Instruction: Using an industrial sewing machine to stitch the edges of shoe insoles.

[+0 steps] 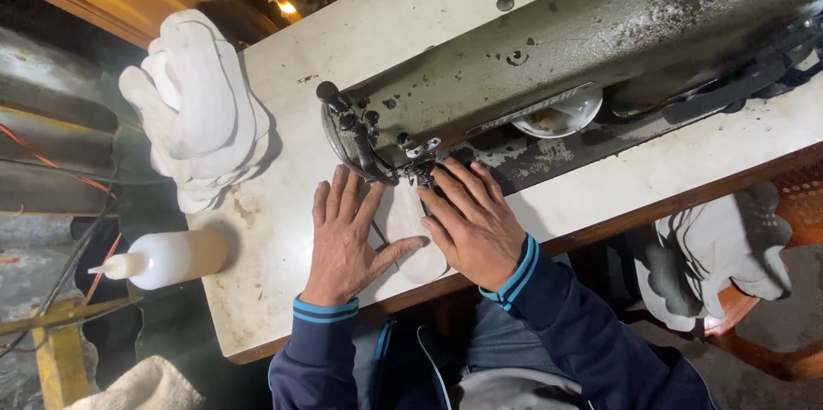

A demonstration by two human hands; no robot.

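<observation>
We press a white fabric piece (403, 230) flat on the sewing machine table (283, 247), right under the head of the old grey sewing machine (549, 58). Our left hand (347, 234) lies open, palm down, fingers spread over the left side of the piece, the thumb stretched across it. Our right hand (471, 221) also lies open and flat on the right side, its fingertips reaching up to the presser foot (422, 171). Neither hand grips anything; both only hold the cloth down.

We judge this to be the guiding step of a seam: the piece sits at the needle and both hands steer it. The next move seems to call for even pressure from both palms, with the fingertips kept clear of the foot.

A stack of finished white pieces (201, 105) rests on the table's far left corner. A white squeeze bottle (167, 260) with a pointed nozzle lies on its side at the left edge, unlabelled as far as we can see. More white pieces (720, 256) sit in an orange basin below on the right.
</observation>
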